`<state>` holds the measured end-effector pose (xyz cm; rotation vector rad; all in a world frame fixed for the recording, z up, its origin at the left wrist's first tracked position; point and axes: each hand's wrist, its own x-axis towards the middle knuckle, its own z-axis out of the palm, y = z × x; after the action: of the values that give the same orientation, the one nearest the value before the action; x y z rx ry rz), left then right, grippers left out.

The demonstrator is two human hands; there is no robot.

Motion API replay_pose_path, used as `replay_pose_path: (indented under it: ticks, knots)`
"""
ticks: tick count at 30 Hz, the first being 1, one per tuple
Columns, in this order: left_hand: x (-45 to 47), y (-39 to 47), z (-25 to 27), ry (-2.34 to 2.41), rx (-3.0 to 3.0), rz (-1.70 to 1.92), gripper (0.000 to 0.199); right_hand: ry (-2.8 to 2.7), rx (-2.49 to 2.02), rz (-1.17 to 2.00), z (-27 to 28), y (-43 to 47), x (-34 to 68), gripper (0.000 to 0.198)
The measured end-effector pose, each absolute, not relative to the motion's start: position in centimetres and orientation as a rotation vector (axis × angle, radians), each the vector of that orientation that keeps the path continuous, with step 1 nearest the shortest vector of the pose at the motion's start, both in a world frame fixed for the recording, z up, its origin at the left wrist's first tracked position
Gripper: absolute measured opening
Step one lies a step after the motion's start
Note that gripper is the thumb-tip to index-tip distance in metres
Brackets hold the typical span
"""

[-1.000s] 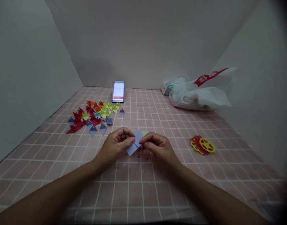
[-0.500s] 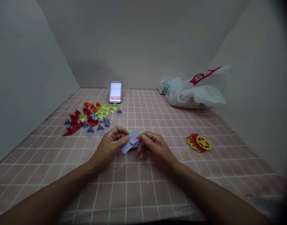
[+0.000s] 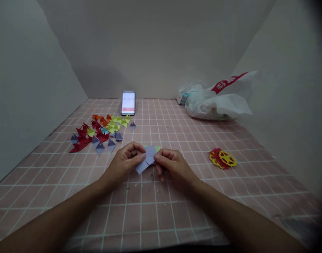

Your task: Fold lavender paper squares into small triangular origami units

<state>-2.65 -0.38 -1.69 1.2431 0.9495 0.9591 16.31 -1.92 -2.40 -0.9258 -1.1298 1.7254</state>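
Between my two hands is a small sheet of purple origami paper point(image 3: 149, 151), partly folded, with a flap pointing down toward me. My left hand point(image 3: 129, 158) pinches its left side with thumb and fingers. On the opposite edge, my right hand point(image 3: 169, 162) grips the paper with the thumb on top; its lower fingers curl beneath. A light green paper point(image 3: 158, 148) shows behind the purple one, mostly hidden. Left of my hands lie several folded paper pieces in red point(image 3: 81, 143), orange point(image 3: 97, 117), yellow-green point(image 3: 113, 126) and purple point(image 3: 111, 145).
A phone point(image 3: 128, 102) with a blurred screen stands near the back wall. At the back right, a white plastic bag point(image 3: 216, 105) rests against a tissue box point(image 3: 181, 97). Red and yellow cut-out discs point(image 3: 227, 159) lie to the right on the pink checked tablecloth point(image 3: 176, 218).
My right thumb has pressed down over the purple paper's right side, and the raised fold there now lies flatter. The left hand holds nearly the same place.
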Motion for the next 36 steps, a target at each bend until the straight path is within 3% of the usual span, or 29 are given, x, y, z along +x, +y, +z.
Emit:
replay_pose_path:
  ticks: [21, 36]
  knots:
    - [-2.2, -0.9, -0.9, 1.041, 1.012, 0.667, 0.035, -1.181, -0.955, 1.702, -2.2, -2.2, 16.4, 0.031]
    - [-2.4, -0.7, -1.4, 1.027, 1.291, 0.661, 0.035, -1.227, -0.987, 1.79, -3.0, -2.3, 16.1, 0.036]
